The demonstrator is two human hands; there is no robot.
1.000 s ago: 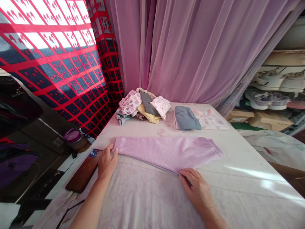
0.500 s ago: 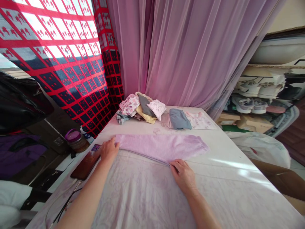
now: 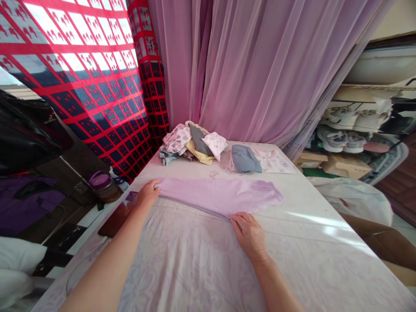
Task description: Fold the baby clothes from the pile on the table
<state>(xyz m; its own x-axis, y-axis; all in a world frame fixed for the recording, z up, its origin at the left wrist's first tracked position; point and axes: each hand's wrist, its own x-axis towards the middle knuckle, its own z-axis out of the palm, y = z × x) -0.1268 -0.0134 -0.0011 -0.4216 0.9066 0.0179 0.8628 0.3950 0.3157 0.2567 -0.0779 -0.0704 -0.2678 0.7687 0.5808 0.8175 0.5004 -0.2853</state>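
Note:
Lilac ribbed trousers (image 3: 217, 197) lie folded lengthwise across the sheet-covered table (image 3: 195, 264), with a gathered cuff at the right end. My left hand (image 3: 148, 193) grips the trousers' left end. My right hand (image 3: 248, 234) holds the lower folded edge near the middle. Beyond them sits a loose pile of mixed clothes (image 3: 191, 145). To its right lie a folded grey garment (image 3: 245, 158) and a flat pale printed garment (image 3: 274, 162).
At the table's left edge lie a phone (image 3: 131, 196) and a brown flat case (image 3: 113, 221), with a purple-lidded jar (image 3: 103, 186) behind them. Sheer lilac curtains (image 3: 260, 65) hang behind the table. A white bag (image 3: 354, 201) and shelved shoes (image 3: 341, 130) stand to the right.
The view has shifted slightly, and the trousers sit a little higher in the picture. Both hands have moved up with them and stay on the garment.

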